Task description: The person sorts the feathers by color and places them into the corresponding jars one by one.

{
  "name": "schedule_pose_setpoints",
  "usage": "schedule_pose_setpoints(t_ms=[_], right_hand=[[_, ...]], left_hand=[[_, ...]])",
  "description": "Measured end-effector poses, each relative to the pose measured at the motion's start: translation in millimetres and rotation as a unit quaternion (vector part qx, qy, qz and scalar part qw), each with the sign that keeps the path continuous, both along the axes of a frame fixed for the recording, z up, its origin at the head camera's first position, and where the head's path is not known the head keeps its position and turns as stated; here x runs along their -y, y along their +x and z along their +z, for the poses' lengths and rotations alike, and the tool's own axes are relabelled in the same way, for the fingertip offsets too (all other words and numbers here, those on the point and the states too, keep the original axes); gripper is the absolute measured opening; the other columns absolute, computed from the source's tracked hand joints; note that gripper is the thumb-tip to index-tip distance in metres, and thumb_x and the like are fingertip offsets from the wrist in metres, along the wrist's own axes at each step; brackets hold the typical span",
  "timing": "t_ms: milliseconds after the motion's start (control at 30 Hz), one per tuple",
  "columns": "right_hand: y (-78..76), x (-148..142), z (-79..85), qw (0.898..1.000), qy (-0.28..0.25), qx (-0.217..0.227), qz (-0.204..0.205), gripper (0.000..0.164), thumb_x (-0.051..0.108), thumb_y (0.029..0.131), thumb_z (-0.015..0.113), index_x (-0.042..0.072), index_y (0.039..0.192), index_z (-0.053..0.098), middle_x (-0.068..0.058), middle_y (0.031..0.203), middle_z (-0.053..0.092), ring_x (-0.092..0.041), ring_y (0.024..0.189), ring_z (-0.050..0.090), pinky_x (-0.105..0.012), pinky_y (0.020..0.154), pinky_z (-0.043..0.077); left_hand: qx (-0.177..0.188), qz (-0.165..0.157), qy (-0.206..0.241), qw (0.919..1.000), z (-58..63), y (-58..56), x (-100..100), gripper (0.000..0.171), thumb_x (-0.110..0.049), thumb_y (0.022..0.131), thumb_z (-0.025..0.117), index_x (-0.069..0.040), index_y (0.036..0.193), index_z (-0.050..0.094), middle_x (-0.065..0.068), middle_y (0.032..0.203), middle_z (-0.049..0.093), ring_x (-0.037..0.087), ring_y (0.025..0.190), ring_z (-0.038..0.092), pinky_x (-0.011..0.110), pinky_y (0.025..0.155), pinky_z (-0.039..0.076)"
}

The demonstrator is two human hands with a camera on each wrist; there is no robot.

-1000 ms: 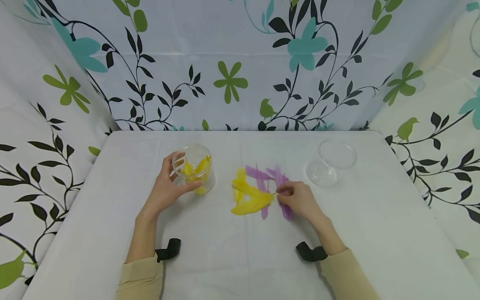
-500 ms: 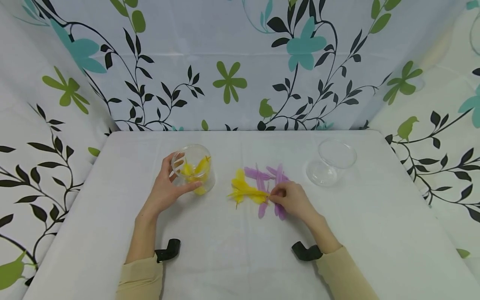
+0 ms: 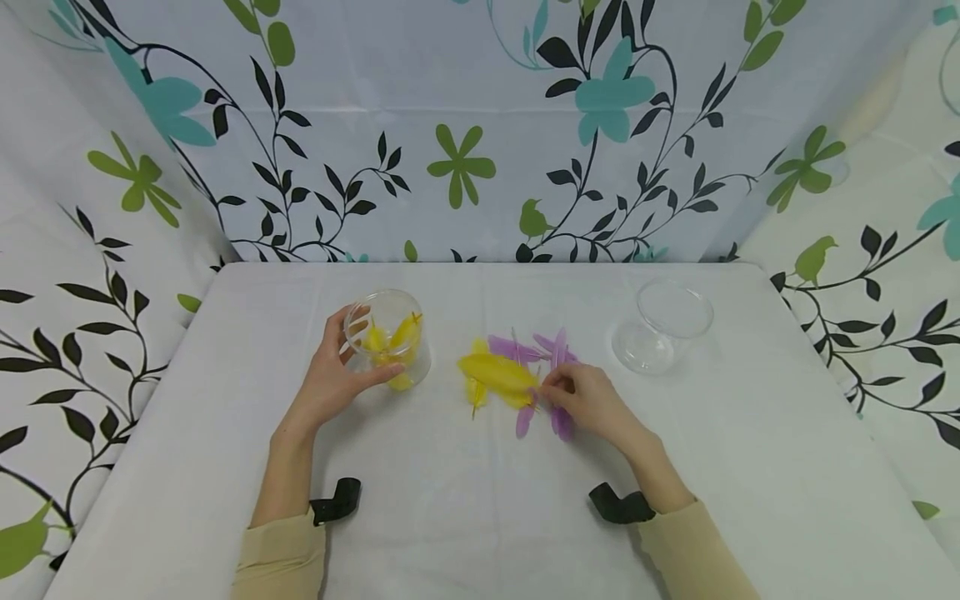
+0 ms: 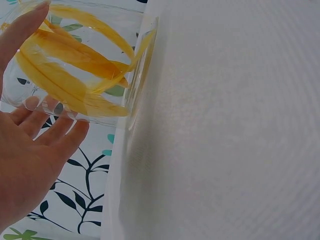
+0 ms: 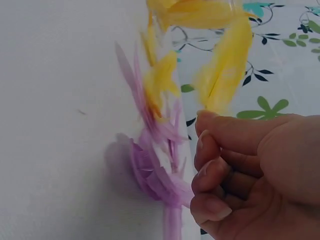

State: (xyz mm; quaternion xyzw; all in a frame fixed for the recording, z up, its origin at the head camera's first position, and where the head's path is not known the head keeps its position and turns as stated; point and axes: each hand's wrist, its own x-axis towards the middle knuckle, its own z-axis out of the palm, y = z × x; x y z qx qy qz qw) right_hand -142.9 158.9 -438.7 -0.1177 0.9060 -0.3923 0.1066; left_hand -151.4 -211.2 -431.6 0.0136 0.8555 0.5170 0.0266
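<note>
By the look of it, the step in hand is picking one yellow feather (image 3: 498,373) out of a mixed pile and bringing it over to the see-through cup (image 3: 422,354), where other yellow feathers (image 3: 407,331) already stand. The held feather is to the right of that cup, well apart from it, and the right wrist view shows it lifted off the tabletop (image 3: 450,500). The next move likely calls for carrying it leftward and up over the cup's rim, quill held lightly so that the soft vane does not catch on the edge.

The right hand (image 3: 592,398) pinches the feather near its quill end between thumb and forefinger — the tips are closed together, with the remaining fingers folded in beneath them. The left hand (image 3: 337,371) grips the cup from its left side: the thumb lies across the near wall, the fingers spread round behind, curved to the wall rather than tightly closed. The cup stands upright on the table.

To the right of the cup, beneath and beside the held feather, lie loose yellow feathers (image 3: 476,393) and, beyond those, purple feathers (image 3: 561,423) crossing one another. Farther right of the cup — past the purple ones — stands a second see-through cup (image 3: 643,348).
</note>
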Motion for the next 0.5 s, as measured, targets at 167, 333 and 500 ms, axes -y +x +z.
schedule_pose_setpoints(t_ms=[167,333,500], right_hand=[[1.4,1.7,9.0,1.0,-0.013,-0.005,0.017,0.013,0.02,0.095,0.069,0.007,0.096,0.07,-0.004,0.08,0.065,-0.015,0.067,0.053,-0.021,0.058,0.05],[2.4,6.6,19.7,0.998,-0.035,-0.026,0.042,0.014,0.019,0.096,0.067,0.005,0.098,0.071,-0.006,0.081,0.065,-0.014,0.067,0.052,-0.021,0.059,0.049],[-0.3,16.0,38.6,0.994,-0.074,-0.028,0.073,0.019,0.021,0.098,0.065,0.003,0.101,0.071,-0.012,0.079,0.063,-0.015,0.066,0.05,-0.021,0.056,0.045]], left_hand=[[-0.008,-0.003,0.001,1.0,0.1,0.4,1.1,0.109,-0.04,0.078,0.086,-0.023,0.158,0.014,0.0,0.162,0.03,0.031,0.149,0.026,0.057,0.12,0.026],[-0.01,-0.007,0.005,0.9999,0.6,0.7,1.6,0.109,-0.04,0.077,0.086,-0.023,0.158,0.015,0.001,0.162,0.03,0.032,0.149,0.026,0.057,0.12,0.027],[-0.013,-0.005,0.005,0.9999,0.0,0.2,0.9,0.109,-0.04,0.077,0.087,-0.023,0.158,0.016,0.001,0.161,0.031,0.031,0.149,0.027,0.056,0.121,0.027]])
